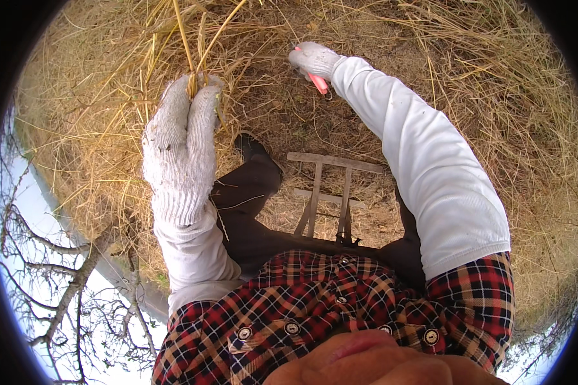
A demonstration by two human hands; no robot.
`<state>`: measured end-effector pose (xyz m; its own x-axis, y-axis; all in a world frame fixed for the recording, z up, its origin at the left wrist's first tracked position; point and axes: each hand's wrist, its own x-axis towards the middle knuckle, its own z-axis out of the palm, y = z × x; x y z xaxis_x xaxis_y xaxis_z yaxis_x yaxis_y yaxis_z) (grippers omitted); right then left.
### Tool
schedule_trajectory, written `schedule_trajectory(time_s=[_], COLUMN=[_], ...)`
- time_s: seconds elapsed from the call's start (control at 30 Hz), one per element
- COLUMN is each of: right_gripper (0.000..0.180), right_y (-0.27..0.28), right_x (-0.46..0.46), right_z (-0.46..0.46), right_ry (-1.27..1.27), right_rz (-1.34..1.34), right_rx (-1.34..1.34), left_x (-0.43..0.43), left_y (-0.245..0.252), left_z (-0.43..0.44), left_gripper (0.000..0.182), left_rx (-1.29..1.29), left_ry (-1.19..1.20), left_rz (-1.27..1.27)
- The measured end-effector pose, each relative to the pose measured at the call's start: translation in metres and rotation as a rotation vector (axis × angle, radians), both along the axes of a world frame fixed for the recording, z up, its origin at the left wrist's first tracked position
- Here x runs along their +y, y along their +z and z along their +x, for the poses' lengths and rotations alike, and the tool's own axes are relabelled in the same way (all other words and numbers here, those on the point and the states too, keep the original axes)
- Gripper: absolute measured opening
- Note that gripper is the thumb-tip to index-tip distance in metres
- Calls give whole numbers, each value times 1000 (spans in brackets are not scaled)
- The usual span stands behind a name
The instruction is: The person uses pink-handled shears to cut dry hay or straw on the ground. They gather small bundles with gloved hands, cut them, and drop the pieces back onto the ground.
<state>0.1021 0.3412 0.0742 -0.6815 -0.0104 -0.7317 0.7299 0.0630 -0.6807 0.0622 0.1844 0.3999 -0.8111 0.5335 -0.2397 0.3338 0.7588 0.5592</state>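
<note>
My left hand (180, 139), in a white knitted glove with bits of straw on it, is raised at the left. Between its thumb and fingers it pinches a few dry yellow stalks (183, 36), which spread upward out of the grip. Farther out, my right hand (314, 57), gloved the same way and with a white sleeve behind it, grips a pink handle (318, 83). The handle's end sticks out below the fist. Whatever tool is joined to it cannot be made out.
Between my legs is a wooden stool-like frame (334, 161) on straw-strewn ground (294, 106). My shoe (250, 144) rests beside dry grass. Loose dry stalks (486, 62) lie at the right, and more dry grass (91, 130) at the left. Bare tree branches (72, 288) show at the lower left.
</note>
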Motion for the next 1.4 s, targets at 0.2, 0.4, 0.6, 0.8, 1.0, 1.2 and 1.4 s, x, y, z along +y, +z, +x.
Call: schedule_trajectory(time_s=[0.2,0.4,0.6,0.8,1.0,1.2,1.4], right_gripper=[41,15,29,29,24,26,31], right_y=[-8,13,35,47,30,9,18], right_x=[2,26,47,18,-13,-30,-10], right_z=[2,38,63,66,47,39,45], right_ry=[50,-114,131,240,232,138,342], right_rz=[-42,-570,-718,-638,-613,-478,-192], right_rx=[29,19,-375,-217,-15,66,72], left_x=[1,-5,-10,-6,-7,-6,-7], left_y=[0,0,1,1,4,5,6], left_z=[1,-5,-5,-3,-2,-1,1], left_gripper=[17,18,19,20,21,20,19], left_rx=[-5,36,-9,24,42,7,7], left_ry=[7,15,15,36,-2,3,7], left_rz=[20,17,74,39,39,51,66])
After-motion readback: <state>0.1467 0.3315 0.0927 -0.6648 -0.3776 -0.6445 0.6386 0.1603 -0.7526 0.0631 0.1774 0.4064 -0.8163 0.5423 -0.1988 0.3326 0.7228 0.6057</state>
